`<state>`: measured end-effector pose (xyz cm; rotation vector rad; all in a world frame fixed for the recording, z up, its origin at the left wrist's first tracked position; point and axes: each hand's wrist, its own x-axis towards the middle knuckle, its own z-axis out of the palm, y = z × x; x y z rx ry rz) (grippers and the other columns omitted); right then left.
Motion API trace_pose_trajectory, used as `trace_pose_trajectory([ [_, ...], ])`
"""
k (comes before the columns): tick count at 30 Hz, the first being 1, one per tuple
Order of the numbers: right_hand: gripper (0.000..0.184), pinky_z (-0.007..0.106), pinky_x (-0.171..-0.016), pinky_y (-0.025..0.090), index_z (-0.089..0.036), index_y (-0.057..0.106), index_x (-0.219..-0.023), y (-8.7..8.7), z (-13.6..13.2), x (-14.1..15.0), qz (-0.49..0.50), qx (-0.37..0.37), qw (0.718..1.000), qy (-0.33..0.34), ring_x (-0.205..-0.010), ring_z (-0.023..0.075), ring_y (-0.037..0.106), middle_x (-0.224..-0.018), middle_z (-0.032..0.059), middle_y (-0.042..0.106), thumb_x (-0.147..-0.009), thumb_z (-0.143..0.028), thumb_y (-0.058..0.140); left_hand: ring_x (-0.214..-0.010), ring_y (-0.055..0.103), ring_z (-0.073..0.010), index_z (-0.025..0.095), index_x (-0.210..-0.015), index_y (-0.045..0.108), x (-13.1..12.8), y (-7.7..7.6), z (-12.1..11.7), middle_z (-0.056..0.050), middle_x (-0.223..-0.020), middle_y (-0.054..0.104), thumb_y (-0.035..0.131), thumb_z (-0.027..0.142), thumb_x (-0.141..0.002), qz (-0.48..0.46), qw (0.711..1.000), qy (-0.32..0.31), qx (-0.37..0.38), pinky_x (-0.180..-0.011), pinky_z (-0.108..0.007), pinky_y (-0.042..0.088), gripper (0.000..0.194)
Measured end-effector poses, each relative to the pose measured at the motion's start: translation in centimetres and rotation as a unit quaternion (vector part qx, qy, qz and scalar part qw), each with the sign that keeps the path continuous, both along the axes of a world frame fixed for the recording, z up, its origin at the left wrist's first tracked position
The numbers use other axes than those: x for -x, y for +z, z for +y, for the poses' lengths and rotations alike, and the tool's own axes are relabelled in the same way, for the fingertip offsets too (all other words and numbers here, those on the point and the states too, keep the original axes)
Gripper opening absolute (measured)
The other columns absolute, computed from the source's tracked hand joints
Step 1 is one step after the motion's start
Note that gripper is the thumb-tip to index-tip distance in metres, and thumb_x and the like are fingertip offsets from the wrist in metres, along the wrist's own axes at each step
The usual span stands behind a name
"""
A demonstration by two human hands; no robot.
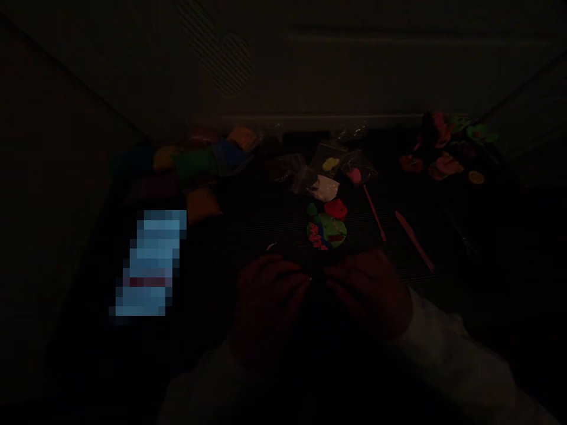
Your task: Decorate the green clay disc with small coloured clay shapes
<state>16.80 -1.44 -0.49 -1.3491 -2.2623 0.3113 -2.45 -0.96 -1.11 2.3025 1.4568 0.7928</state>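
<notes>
The scene is very dark. My left hand [270, 295] is closed in a pinch, with a tiny white bit of what looks like modelling clay [310, 279] at its fingertips. Facing it, my right hand [372, 292] has its fingers drawn together; whatever is between them is too dark to make out. Just beyond both hands lies a round green, blue and pink clay piece [332, 229], with a red clay piece [335, 209] and a dark green one [312, 209] at its far edge. A thin white curved strip [271, 247] lies beside my left hand.
Bags of coloured clay [192, 164] cluster at the back left. Clear bags with white clay [325, 188] lie mid-table. A pink stick tool [374, 213] and pink knife [415, 242] are at right, coloured clay pieces [445, 165] behind. A lit, blurred screen [150, 260] lies left.
</notes>
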Motion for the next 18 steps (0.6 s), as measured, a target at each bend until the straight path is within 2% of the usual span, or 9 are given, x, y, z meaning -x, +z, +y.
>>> trace_pose_trajectory([
  [7,0.017,0.031,-0.07,0.032,-0.023,0.06,-0.092,-0.38,0.47,1.08,0.026,0.009,0.999,0.027,-0.076,0.013,0.053,-0.082,0.0005,0.063,-0.077,-0.027,0.053,-0.098,0.046,-0.0179,0.023,-0.082,0.062,0.03,0.37,-0.08,0.0,-0.089,0.06,0.056,0.021,-0.073,-0.052,0.998,-0.003,0.028,-0.084,-0.039,0.043,0.011],
  [18,0.014,0.032,-0.07,0.031,-0.022,0.06,-0.088,0.09,0.25,1.05,0.018,0.009,0.999,0.031,-0.074,0.0135,0.054,-0.081,0.0006,0.064,-0.077,-0.027,0.053,-0.1,0.045,-0.0183,0.024,-0.081,0.062,-0.32,0.46,-0.27,0.0,-0.091,0.06,0.056,0.02,-0.073,-0.058,0.997,0.001,0.058,-0.085,-0.039,0.043,0.011],
])
